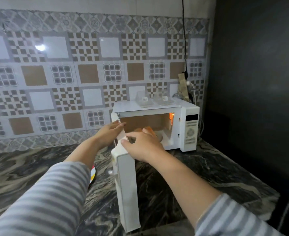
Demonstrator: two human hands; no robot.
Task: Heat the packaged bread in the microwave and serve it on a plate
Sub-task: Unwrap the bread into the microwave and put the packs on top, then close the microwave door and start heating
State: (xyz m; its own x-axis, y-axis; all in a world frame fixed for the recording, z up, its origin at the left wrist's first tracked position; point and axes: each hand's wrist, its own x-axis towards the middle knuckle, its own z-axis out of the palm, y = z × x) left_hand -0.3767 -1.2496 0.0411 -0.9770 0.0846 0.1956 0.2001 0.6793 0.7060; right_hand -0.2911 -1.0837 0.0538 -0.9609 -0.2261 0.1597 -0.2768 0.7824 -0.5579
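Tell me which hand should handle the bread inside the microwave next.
Right. The right hand already reaches into the lit cavity of the white microwave at the orange-wrapped bread. The left hand rests on the open white door.

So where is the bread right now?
In the head view the bread is inside the open microwave, right of centre on the counter, partly hidden behind the right hand reaching in past the open door.
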